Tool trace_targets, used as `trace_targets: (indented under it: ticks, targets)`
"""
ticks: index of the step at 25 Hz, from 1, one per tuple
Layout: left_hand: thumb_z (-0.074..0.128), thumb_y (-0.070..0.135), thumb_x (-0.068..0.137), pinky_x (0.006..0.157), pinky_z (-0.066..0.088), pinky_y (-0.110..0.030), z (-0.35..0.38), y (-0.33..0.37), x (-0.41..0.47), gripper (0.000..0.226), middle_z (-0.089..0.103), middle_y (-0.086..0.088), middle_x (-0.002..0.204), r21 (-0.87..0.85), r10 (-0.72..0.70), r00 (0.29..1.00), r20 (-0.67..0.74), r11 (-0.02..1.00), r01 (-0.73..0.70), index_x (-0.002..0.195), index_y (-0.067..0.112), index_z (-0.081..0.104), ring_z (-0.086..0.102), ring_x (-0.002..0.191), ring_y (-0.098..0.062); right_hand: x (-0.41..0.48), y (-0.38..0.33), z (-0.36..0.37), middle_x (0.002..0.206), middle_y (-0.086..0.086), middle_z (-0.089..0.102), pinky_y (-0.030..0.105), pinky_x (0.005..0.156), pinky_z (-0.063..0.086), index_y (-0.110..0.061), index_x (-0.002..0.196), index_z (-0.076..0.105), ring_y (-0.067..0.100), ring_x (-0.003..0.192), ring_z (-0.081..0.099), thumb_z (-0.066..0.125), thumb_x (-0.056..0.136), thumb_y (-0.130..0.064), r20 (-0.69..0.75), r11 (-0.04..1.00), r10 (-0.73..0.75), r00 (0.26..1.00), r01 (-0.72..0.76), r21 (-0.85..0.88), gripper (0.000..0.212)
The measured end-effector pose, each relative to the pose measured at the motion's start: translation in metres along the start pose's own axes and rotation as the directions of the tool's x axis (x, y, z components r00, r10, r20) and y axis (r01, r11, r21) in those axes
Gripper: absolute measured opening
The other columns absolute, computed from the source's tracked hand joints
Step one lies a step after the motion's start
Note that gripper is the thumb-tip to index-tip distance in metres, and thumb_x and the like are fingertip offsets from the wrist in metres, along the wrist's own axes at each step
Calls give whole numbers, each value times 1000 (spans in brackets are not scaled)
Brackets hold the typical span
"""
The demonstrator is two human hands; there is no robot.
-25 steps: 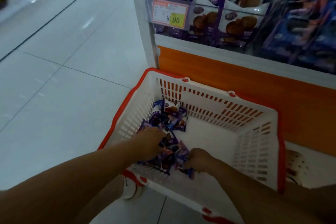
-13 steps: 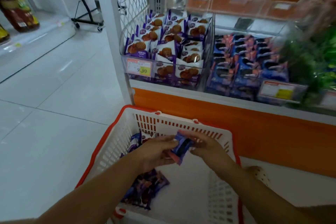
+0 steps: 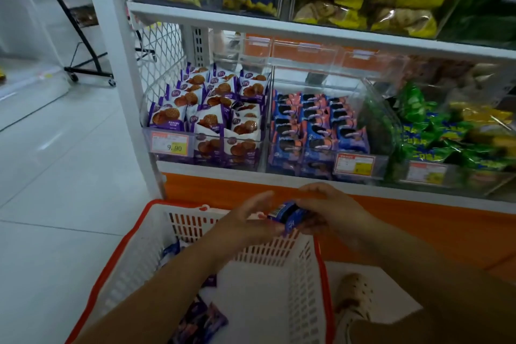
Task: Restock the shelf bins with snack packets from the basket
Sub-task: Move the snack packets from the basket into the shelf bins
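Observation:
Above a white basket with a red rim (image 3: 134, 234), my right hand (image 3: 332, 212) grips a few blue-purple snack packets (image 3: 287, 216). My left hand (image 3: 248, 218) lies against their left side with its fingers straight. More purple packets (image 3: 198, 321) lie on the basket floor, partly hidden by my left forearm. On the low shelf ahead, a clear bin (image 3: 206, 153) holds purple-and-white waffle cookie packets (image 3: 215, 109). The bin to its right holds blue sandwich-cookie packets (image 3: 312, 123).
A third bin of green packets (image 3: 435, 131) stands further right. The upper shelf (image 3: 279, 25) carries larger snack bags. A white upright post (image 3: 122, 64) bounds the shelf on the left, with tiled floor (image 3: 55, 176) beyond. My foot in a slipper (image 3: 354, 296) is right of the basket.
Both hands have come up out of the basket with the packets and now hold them above its far rim. The view has tilted up, showing the shelf bins.

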State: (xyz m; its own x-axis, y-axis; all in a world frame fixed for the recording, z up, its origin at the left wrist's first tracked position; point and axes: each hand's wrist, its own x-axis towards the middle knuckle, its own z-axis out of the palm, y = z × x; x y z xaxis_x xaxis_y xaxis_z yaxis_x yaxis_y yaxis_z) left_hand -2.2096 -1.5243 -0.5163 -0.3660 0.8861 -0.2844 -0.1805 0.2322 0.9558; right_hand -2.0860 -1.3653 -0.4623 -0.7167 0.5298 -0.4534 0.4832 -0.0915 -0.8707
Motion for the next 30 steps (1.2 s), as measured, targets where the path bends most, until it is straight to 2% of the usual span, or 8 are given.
trace_targets:
  ticks: [3,6,8,12,20,25,28,30]
  targets:
    - [78,22,79,83,56,-22,7,11,6,56,57,18,127,274,171,984,-58,950,-149,122,48,55,61,107,0,4,-6,-3,85,11,74,25,60,54,-7,108,65,19,69,71,61,93,-31,-23,1000,19,1000,-19,12,28]
    - [62,25,92,78,57,-23,6,24,8,21,73,4,105,108,193,964,-183,979,-175,113,29,65,69,94,-7,7,-13,-1,75,6,73,28,61,53,-12,99,67,17,68,70,53,91,-54,-27,998,15,1000,-17,-67,45]
    - [58,32,93,80,59,-32,2,28,11,24,75,-4,98,-53,99,973,-209,992,-112,110,18,67,72,93,-19,9,-16,-4,83,4,76,32,73,57,-18,103,66,20,78,73,54,88,-59,4,995,-15,1000,15,-102,45]
    - [57,37,86,76,59,-31,-3,27,13,36,75,-8,100,-165,56,980,-190,982,-88,110,13,68,72,95,-26,11,-20,-4,93,8,75,46,89,56,-18,110,65,23,88,73,63,87,-41,92,998,-54,994,55,-12,33]
    - [68,31,76,79,58,-35,-3,33,10,42,72,-10,110,-249,44,981,-187,964,-91,116,16,67,70,101,-25,8,-22,5,93,11,75,48,89,56,-16,108,63,27,88,73,62,88,-39,48,998,-55,997,55,2,30]
    - [68,11,84,83,58,-37,5,32,10,35,70,-12,113,-337,12,977,-211,938,-84,118,12,61,70,101,-26,0,-18,17,103,8,72,31,75,60,-17,113,57,21,87,73,76,79,-30,48,993,-108,993,105,48,41]
    - [70,19,84,90,56,-39,0,33,11,36,73,0,108,-128,24,981,-192,991,-49,119,23,62,71,99,-19,-4,-22,14,97,-2,69,25,73,58,-26,105,59,14,86,70,73,83,-25,-61,959,-237,970,224,-175,26]
    - [73,27,80,93,55,-38,0,40,13,46,72,2,110,-22,45,986,-162,999,-50,124,24,61,70,100,-17,-8,-26,10,97,-7,67,22,73,58,-34,107,58,9,86,68,72,84,-24,-53,924,-321,946,300,-239,29]
